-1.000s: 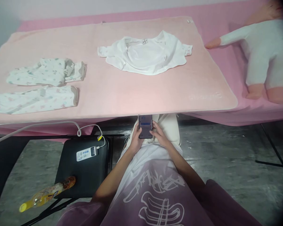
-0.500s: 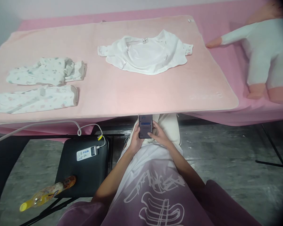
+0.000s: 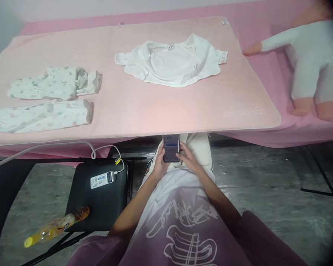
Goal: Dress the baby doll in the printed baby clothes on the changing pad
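Between my two hands a smartphone (image 3: 171,149) is held upright over my lap, its top end right by the table's front edge. My left hand (image 3: 160,167) wraps the phone's left side. Around its right side curl the fingers of my right hand (image 3: 189,161), with the thumb at the lower right of the lit screen. On the table beyond, a white baby top (image 3: 180,77) lies spread out on a pale pink mat (image 3: 161,111). Two folded patterned baby garments, a greenish one (image 3: 55,83) and a pinkish one (image 3: 41,116), lie at the left.
A baby doll (image 3: 308,62) in white clothing lies on the pink cloth (image 3: 266,70) at the right. Left of my legs, a black stool (image 3: 105,210) holds a white power bank (image 3: 102,179) with a cable (image 3: 72,143) and a yellow-capped bottle (image 3: 55,227).
My right thumb has shifted slightly to the right and up on the phone's screen. The phone stays in both hands, and the garments have not moved.
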Action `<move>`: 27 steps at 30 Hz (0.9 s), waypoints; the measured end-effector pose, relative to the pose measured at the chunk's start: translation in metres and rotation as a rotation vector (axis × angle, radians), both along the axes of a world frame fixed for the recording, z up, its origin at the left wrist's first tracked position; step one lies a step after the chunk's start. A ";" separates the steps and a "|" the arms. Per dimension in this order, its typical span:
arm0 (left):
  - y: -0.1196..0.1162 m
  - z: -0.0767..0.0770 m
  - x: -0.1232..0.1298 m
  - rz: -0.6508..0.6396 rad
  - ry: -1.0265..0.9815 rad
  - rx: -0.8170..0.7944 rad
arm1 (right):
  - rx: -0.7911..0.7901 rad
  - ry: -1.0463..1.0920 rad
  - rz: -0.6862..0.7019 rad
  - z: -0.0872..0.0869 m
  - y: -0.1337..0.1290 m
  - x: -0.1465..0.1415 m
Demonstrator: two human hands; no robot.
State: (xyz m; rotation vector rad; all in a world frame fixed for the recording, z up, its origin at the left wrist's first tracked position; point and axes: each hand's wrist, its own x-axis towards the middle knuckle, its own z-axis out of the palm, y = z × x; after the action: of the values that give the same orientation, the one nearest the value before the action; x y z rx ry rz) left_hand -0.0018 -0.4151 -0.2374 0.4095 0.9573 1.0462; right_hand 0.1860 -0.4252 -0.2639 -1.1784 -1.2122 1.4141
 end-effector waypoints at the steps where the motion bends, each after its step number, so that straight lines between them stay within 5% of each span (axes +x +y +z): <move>1: 0.000 0.000 0.001 0.001 0.000 0.004 | 0.000 0.006 0.003 -0.001 0.000 0.001; 27: 0.001 0.003 0.000 0.009 -0.022 -0.015 | 0.004 -0.018 -0.025 0.000 0.002 -0.008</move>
State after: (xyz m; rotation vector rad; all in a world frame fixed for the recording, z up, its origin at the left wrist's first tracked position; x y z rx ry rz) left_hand -0.0020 -0.4143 -0.2339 0.3811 0.9474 1.0488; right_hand 0.1783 -0.4231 -0.2643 -1.2017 -1.2081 1.3846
